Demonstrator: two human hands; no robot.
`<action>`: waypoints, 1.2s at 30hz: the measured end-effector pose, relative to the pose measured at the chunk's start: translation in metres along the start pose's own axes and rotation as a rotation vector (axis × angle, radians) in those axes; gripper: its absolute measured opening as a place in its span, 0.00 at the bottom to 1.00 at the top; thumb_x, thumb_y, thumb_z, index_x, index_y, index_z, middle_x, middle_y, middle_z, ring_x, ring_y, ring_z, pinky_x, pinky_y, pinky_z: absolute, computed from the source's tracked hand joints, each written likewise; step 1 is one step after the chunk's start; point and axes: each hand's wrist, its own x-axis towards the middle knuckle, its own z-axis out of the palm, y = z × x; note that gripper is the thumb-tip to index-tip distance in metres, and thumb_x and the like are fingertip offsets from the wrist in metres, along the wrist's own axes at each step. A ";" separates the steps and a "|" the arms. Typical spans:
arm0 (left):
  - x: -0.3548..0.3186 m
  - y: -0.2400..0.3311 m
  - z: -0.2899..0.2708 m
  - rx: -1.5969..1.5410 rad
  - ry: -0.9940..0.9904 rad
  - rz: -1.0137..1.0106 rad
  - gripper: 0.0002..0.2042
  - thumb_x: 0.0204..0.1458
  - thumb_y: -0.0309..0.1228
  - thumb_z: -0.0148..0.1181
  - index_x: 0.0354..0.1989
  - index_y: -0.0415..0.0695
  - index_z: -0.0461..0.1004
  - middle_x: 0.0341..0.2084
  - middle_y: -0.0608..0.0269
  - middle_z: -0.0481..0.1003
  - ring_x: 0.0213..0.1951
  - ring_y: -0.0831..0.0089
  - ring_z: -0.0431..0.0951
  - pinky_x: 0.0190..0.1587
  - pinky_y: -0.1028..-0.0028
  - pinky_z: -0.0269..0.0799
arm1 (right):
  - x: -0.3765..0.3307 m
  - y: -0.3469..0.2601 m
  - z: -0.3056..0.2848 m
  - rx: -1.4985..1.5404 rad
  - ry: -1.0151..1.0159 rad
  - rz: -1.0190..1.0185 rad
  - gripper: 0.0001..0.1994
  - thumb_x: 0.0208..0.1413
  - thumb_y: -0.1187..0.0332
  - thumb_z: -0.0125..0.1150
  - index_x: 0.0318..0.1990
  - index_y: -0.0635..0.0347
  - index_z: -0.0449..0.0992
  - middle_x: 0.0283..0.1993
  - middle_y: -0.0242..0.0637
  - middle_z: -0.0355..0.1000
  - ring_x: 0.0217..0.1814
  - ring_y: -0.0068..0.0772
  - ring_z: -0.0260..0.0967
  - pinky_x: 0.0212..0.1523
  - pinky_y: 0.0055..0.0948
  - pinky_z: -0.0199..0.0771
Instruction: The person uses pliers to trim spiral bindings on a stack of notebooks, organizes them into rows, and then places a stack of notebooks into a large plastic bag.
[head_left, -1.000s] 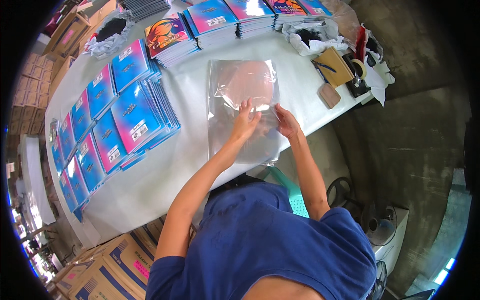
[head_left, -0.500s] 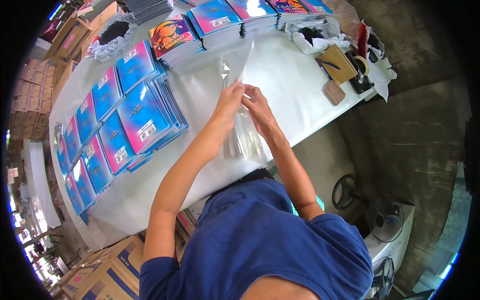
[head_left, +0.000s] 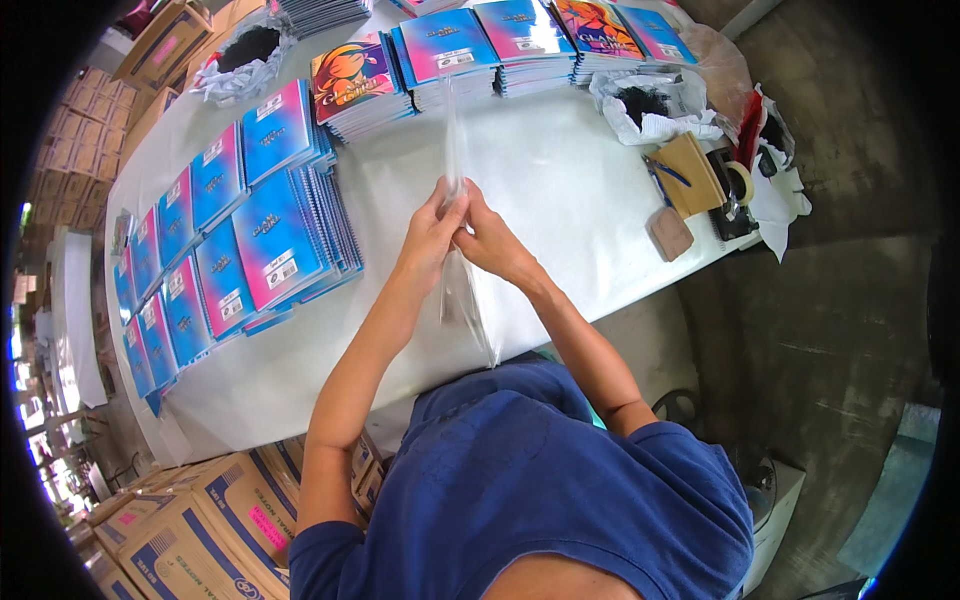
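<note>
Both hands — left hand [head_left: 432, 232], right hand [head_left: 487, 240] — pinch a clear plastic bag [head_left: 462, 290].

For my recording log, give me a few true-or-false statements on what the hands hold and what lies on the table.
1. Both hands pinch a clear plastic bag above the table. True: left hand and right hand meet on it.
2. The bag lies flat on the table. False: it is held up on edge.
3. Blue and pink notebooks lie to the person's left. True.
4. A tape roll sits at the table's left end. False: it is at the right end.
</note>
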 end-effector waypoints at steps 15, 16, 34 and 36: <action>0.028 -0.010 -0.034 -0.067 -0.020 0.085 0.18 0.61 0.30 0.49 0.59 0.42 0.65 0.38 0.66 0.75 0.37 0.78 0.76 0.39 0.76 0.73 | 0.009 0.052 -0.084 -0.070 0.140 -0.235 0.35 0.55 0.79 0.50 0.69 0.64 0.43 0.48 0.53 0.73 0.44 0.36 0.76 0.43 0.34 0.78; 0.032 -0.009 -0.058 -0.061 0.014 0.072 0.19 0.60 0.30 0.49 0.59 0.41 0.65 0.40 0.64 0.75 0.39 0.76 0.76 0.42 0.74 0.73 | 0.002 0.054 -0.105 0.327 0.123 0.035 0.33 0.55 0.80 0.50 0.69 0.62 0.47 0.52 0.50 0.71 0.48 0.34 0.74 0.46 0.33 0.78; 0.077 -0.122 0.023 1.639 0.043 0.739 0.25 0.58 0.36 0.50 0.66 0.56 0.60 0.69 0.64 0.53 0.71 0.53 0.44 0.67 0.44 0.41 | 0.002 0.252 -0.259 -0.027 0.172 0.154 0.22 0.49 0.73 0.51 0.55 0.68 0.66 0.40 0.39 0.73 0.37 0.28 0.72 0.37 0.26 0.74; 0.073 -0.138 0.022 1.709 -0.048 0.499 0.25 0.60 0.41 0.48 0.67 0.61 0.57 0.69 0.70 0.52 0.71 0.54 0.44 0.66 0.41 0.41 | 0.011 0.225 -0.244 -0.068 0.164 0.200 0.21 0.48 0.73 0.52 0.52 0.68 0.68 0.39 0.39 0.74 0.36 0.27 0.72 0.35 0.25 0.72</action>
